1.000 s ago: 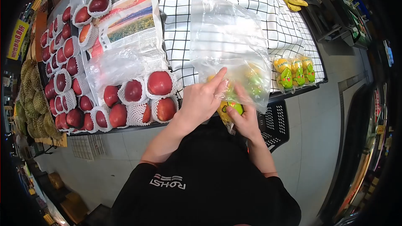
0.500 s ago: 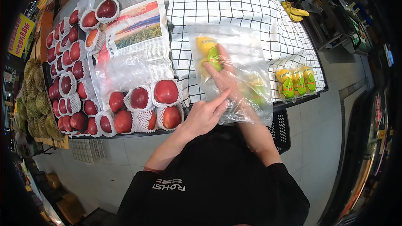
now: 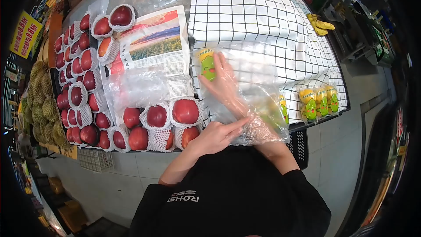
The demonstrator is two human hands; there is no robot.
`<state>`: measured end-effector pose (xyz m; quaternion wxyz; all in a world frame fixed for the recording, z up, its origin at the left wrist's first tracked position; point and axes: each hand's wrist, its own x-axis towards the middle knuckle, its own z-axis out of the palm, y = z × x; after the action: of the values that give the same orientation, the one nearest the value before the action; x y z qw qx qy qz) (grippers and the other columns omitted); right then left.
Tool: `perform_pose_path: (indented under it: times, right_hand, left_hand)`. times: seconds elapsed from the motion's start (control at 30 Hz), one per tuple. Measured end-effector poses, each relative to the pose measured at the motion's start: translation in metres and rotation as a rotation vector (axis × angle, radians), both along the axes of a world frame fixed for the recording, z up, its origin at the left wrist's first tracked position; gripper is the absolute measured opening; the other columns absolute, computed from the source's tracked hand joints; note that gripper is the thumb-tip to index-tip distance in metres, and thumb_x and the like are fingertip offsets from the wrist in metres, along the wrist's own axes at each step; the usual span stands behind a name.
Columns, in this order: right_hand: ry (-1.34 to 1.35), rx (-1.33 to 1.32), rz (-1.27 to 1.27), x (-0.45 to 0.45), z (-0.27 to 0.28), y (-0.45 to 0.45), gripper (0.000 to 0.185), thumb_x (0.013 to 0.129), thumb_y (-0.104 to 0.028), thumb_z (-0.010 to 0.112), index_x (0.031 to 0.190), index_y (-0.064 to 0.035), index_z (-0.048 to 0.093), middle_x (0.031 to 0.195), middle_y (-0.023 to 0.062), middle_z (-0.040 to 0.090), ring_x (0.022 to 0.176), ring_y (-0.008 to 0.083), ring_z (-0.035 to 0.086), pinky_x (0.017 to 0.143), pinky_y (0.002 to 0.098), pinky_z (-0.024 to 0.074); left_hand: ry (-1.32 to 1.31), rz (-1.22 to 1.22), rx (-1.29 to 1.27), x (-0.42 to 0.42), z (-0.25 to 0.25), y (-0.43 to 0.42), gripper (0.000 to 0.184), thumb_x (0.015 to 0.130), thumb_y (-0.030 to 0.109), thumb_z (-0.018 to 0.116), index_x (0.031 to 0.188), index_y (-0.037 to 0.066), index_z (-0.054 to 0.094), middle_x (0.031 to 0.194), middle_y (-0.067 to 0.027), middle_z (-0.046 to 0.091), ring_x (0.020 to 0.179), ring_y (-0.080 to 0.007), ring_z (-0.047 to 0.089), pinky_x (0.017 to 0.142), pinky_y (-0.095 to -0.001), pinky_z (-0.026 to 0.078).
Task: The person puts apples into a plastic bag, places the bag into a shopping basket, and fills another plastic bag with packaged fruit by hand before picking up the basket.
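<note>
A clear plastic bag [image 3: 256, 72] lies over the checked cloth, with my right hand [image 3: 226, 83] reaching into it. At the bag's far left is a mango pack [image 3: 207, 66], yellow with a green cartoon print. It sits between my right thumb and fingers, partly covered by them. My left hand [image 3: 217, 137] is closed at the near edge of the bag, its index finger stretched toward my right wrist. Blurred yellow and green shows through the bag on the right.
More packs [image 3: 318, 102] with the same print stand on the right. On the left are red fruits [image 3: 185, 111] in foam nets, a newspaper [image 3: 158, 39] and a crumpled clear bag [image 3: 138, 87]. Bananas [image 3: 321, 25] lie at the far right edge, durians [image 3: 44, 105] at far left.
My right hand and the pack in it have moved left inside the bag. My left hand keeps its place at the bag's near edge. The view has shifted slightly.
</note>
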<state>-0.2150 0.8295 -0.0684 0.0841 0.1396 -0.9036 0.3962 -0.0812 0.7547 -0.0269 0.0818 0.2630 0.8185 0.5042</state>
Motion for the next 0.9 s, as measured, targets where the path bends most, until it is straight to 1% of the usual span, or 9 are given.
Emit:
perform_pose_path:
  times: [0.1, 0.2, 0.3, 0.47, 0.53, 0.63, 0.73, 0.8, 0.9]
  right_hand:
    - [0.018, -0.06, -0.004, -0.005, -0.007, -0.006, 0.086, 0.077, -0.037, 0.074, 0.145, -0.0018, 0.034, 0.147, 0.0258, 0.035, 0.124, 0.0413, 0.046, 0.103, 0.0439, 0.0404]
    - [-0.011, -0.085, -0.011, 0.0, 0.001, 0.002, 0.086, 0.078, -0.038, 0.075, 0.145, -0.0014, 0.034, 0.148, 0.026, 0.034, 0.127, 0.0416, 0.044, 0.105, 0.0431, 0.0388]
    - [0.068, -0.122, -0.016, 0.01, -0.014, 0.018, 0.085, 0.079, -0.039, 0.075, 0.144, -0.0009, 0.036, 0.141, 0.0259, 0.042, 0.121, 0.0404, 0.049, 0.102, 0.0434, 0.041]
    - [-0.066, -0.18, 0.058, 0.031, -0.026, 0.041, 0.076, 0.081, -0.036, 0.073, 0.141, -0.0002, 0.042, 0.126, 0.0242, 0.056, 0.109, 0.0396, 0.056, 0.097, 0.0454, 0.0431]
    - [0.09, -0.1, 0.136, 0.024, -0.029, 0.041, 0.069, 0.083, -0.032, 0.072, 0.139, -0.0007, 0.045, 0.121, 0.0217, 0.061, 0.112, 0.0381, 0.055, 0.099, 0.0465, 0.0409]
    - [0.036, -0.075, 0.194, 0.021, -0.026, 0.047, 0.065, 0.087, -0.029, 0.068, 0.141, -0.0038, 0.043, 0.138, 0.0235, 0.049, 0.133, 0.036, 0.042, 0.11, 0.0455, 0.033]
    - [0.149, -0.026, 0.044, 0.058, -0.027, 0.052, 0.064, 0.089, -0.029, 0.066, 0.143, -0.0044, 0.041, 0.144, 0.0239, 0.042, 0.136, 0.0375, 0.037, 0.112, 0.0463, 0.0304]
    - [0.194, 0.006, 0.089, 0.089, -0.034, 0.069, 0.065, 0.09, -0.031, 0.064, 0.144, -0.0049, 0.038, 0.149, 0.0235, 0.034, 0.138, 0.0381, 0.033, 0.112, 0.0449, 0.0301]
    - [-0.147, -0.151, 0.412, 0.139, -0.008, 0.102, 0.057, 0.09, -0.026, 0.066, 0.14, -0.0055, 0.046, 0.139, 0.0226, 0.048, 0.132, 0.038, 0.044, 0.108, 0.0409, 0.0374]
  left_hand:
    - [-0.072, -0.023, 0.066, 0.002, -0.007, -0.006, 0.041, 0.097, 0.011, 0.055, 0.138, 0.01, 0.051, 0.063, -0.0181, 0.048, 0.049, -0.0176, 0.049, 0.054, -0.0291, 0.045]
    - [-0.129, 0.038, 0.117, 0.006, -0.013, -0.012, 0.045, 0.097, 0.014, 0.056, 0.141, 0.013, 0.047, 0.061, -0.0165, 0.05, 0.049, -0.03, 0.048, 0.055, -0.0313, 0.045]
    - [-0.135, 0.229, 0.189, 0.01, -0.017, -0.021, 0.043, 0.098, 0.011, 0.054, 0.14, 0.005, 0.048, 0.06, -0.0042, 0.039, 0.054, -0.0064, 0.04, 0.053, -0.0238, 0.038]
    - [-0.233, 0.22, 0.231, 0.016, -0.019, -0.021, 0.044, 0.096, 0.004, 0.051, 0.14, 0.005, 0.049, 0.062, -0.0008, 0.046, 0.054, -0.0055, 0.041, 0.054, -0.0217, 0.038]
    - [-0.291, 0.254, 0.246, 0.018, -0.017, -0.016, 0.043, 0.097, 0.005, 0.05, 0.14, 0.005, 0.05, 0.061, -0.0004, 0.049, 0.052, -0.0042, 0.042, 0.052, -0.0215, 0.038]
    - [-0.336, 0.3, 0.255, 0.023, -0.009, -0.017, 0.041, 0.099, 0.008, 0.049, 0.14, 0.005, 0.05, 0.061, 0.0006, 0.051, 0.051, -0.0037, 0.044, 0.05, -0.0218, 0.039]
    - [-0.322, 0.428, 0.321, 0.027, -0.008, -0.019, 0.038, 0.101, 0.012, 0.048, 0.137, 0.0, 0.052, 0.067, 0.0031, 0.055, 0.056, -0.0027, 0.047, 0.051, -0.0206, 0.038]
    - [0.081, 0.483, 0.273, 0.021, -0.017, -0.014, 0.036, 0.101, 0.012, 0.048, 0.133, -0.002, 0.055, 0.075, 0.002, 0.059, 0.065, -0.0036, 0.052, 0.059, -0.0197, 0.041]
    - [0.084, 0.596, 0.332, 0.021, -0.017, -0.023, 0.035, 0.1, 0.012, 0.047, 0.127, -0.006, 0.058, 0.088, -0.0034, 0.065, 0.077, -0.0081, 0.056, 0.071, -0.0214, 0.044]
